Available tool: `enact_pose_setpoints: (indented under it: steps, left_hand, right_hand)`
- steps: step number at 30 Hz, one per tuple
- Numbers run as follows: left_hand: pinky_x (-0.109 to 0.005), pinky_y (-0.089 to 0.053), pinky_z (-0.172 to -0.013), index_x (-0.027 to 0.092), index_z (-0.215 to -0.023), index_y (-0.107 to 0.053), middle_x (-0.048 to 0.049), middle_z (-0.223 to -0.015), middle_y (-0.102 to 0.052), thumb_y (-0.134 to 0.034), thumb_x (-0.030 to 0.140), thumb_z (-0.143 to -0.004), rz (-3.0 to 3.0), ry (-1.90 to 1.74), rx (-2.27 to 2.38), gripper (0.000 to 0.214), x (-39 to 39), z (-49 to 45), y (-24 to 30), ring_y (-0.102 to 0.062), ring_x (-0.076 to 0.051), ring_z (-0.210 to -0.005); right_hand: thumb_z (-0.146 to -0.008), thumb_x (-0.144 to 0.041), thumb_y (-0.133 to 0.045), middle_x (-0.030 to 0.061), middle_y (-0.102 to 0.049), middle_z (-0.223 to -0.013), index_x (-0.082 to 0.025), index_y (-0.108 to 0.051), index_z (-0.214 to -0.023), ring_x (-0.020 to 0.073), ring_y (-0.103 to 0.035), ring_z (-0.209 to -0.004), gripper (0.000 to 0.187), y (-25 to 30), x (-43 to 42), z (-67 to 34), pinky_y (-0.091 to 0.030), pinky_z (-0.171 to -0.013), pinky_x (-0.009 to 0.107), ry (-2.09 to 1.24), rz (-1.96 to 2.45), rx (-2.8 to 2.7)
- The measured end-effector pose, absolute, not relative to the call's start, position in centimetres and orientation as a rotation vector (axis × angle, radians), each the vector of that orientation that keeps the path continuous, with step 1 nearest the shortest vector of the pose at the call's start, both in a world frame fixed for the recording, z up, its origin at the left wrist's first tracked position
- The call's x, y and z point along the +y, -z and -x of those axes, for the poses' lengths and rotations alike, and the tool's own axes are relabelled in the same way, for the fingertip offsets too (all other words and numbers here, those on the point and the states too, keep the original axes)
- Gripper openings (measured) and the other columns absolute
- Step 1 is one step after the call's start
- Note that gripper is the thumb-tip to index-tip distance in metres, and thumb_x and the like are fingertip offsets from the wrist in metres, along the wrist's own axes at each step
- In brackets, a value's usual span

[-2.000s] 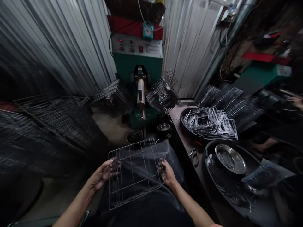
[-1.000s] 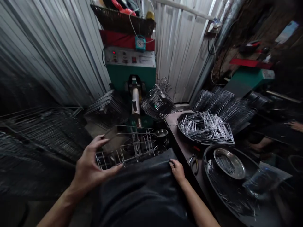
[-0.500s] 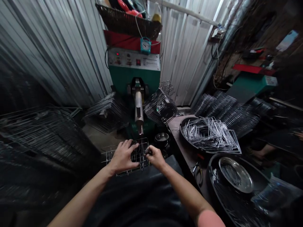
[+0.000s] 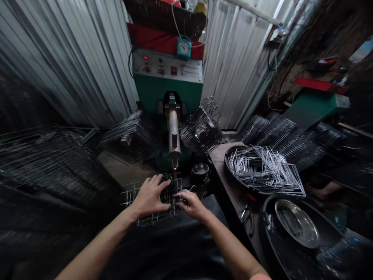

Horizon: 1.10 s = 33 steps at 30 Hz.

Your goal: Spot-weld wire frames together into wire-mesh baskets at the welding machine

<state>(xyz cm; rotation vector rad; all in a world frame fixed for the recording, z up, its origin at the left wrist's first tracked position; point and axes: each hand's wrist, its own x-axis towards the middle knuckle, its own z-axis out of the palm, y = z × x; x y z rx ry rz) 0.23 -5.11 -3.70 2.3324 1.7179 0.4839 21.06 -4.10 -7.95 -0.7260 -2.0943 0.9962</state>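
A wire rack (image 4: 131,193) lies flat under the electrode arm (image 4: 174,137) of a green welding machine (image 4: 167,87). My left hand (image 4: 149,196) rests on top of the rack with fingers spread, pressing it down. My right hand (image 4: 190,203) is at the rack's right edge, its fingers pinched on something small that I cannot make out. A dark apron (image 4: 171,249) covers my lap below both hands.
Stacks of wire racks (image 4: 52,163) fill the left; more hang beside the machine (image 4: 201,128). On the right bench sit a pan of bent wire pieces (image 4: 262,167), pliers (image 4: 247,217) and a steel bowl (image 4: 295,221). Small metal bowls (image 4: 200,170) stand below the machine.
The rack went from held over my lap to lying flat under the electrode arm. My left hand now presses on top of it and my right hand has come to its edge.
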Motion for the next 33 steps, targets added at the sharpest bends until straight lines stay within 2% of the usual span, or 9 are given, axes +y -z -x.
enact_pose_setpoints:
  steps: [3, 7, 23, 28, 33]
  left_hand:
    - [-0.054, -0.024, -0.104, 0.024, -0.121, -0.056, -0.0148, -0.134, -0.045, -0.072, 0.042, -0.051, -2.331, -0.483, 1.712, 0.074, -4.9, 0.3, 3.9, -0.035, -0.04, -0.125]
    - [-0.055, -0.023, -0.104, 0.026, -0.122, -0.055, -0.0138, -0.136, -0.043, -0.074, 0.041, -0.049, -2.296, -0.488, 1.681, 0.076, -4.6, 1.1, 3.8, -0.034, -0.041, -0.126]
    - [-0.055, -0.023, -0.103, 0.024, -0.131, -0.047, -0.0187, -0.137, -0.04, -0.069, 0.045, -0.057, -2.369, -0.332, 1.686, 0.08, -4.9, 1.3, 3.5, -0.031, -0.043, -0.127]
    - [-0.05, -0.03, -0.1, 0.025, -0.131, -0.045, -0.0152, -0.133, -0.044, -0.066, 0.043, -0.06, -2.436, -0.359, 1.752, 0.077, -4.4, 1.1, 3.1, -0.037, -0.038, -0.124]
    - [-0.047, -0.03, -0.1, 0.026, -0.133, -0.043, -0.0147, -0.134, -0.042, -0.065, 0.045, -0.061, -2.422, -0.248, 1.831, 0.078, -2.9, 0.9, 2.6, -0.037, -0.036, -0.124]
  right_hand:
    - [-0.084, -0.023, -0.053, 0.0067, -0.063, -0.097, -0.023, -0.062, -0.107, 0.0167, -0.06, -0.09, 0.025, 8.1, -3.9, -20.6, -0.048, -0.079, 0.029, -0.893, 0.715, -2.136]
    - [-0.084, -0.022, -0.053, 0.0063, -0.063, -0.096, -0.023, -0.065, -0.1, 0.0155, -0.061, -0.087, 0.02, 8.1, -4.0, -20.2, -0.049, -0.077, 0.027, -0.781, 0.749, -2.175]
    - [-0.083, -0.021, -0.056, 0.0051, -0.065, -0.095, -0.023, -0.068, -0.095, 0.0139, -0.063, -0.082, 0.017, 6.8, -3.9, -20.2, -0.049, -0.072, 0.022, -0.618, 0.788, -2.312]
    - [-0.083, -0.022, -0.057, 0.0044, -0.065, -0.096, -0.023, -0.068, -0.094, 0.0133, -0.063, -0.085, 0.015, 5.9, -2.8, -20.1, -0.048, -0.075, 0.021, -0.568, 0.853, -2.37]
    - [-0.081, -0.019, -0.059, 0.0042, -0.065, -0.093, -0.021, -0.069, -0.091, 0.0129, -0.063, -0.085, 0.014, 5.8, -0.9, -19.7, -0.048, -0.076, 0.021, -0.556, 0.849, -2.343]
